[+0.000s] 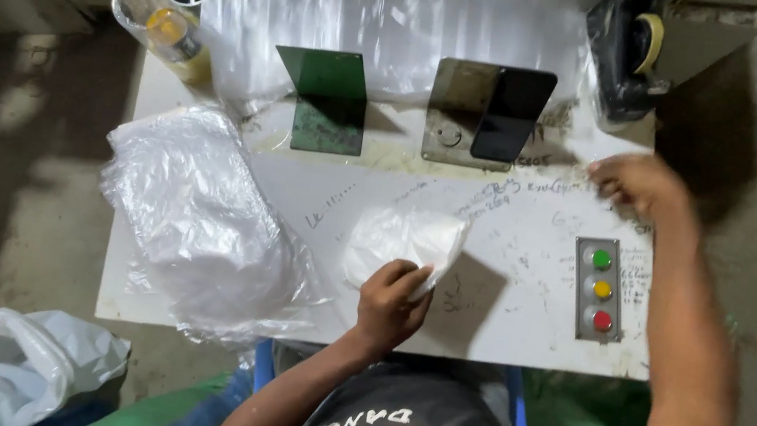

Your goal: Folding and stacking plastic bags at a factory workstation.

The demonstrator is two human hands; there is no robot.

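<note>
My left hand (390, 298) pinches the near edge of a small white plastic bag (400, 240) lying flat on the white worktable (507, 294). My right hand (636, 183) reaches to the far right of the table with fingers curled and blurred; I cannot tell if it holds anything. Two bent metal guide plates stand at the back, a green one (326, 93) and a dark one (491, 109).
A heap of clear plastic bags (196, 215) covers the table's left side. A control box (601, 289) with green, yellow and red buttons sits at the right. A bottle (152, 15) and a tape roll (643, 42) are at the back. Another white bag (10, 367) lies on the floor.
</note>
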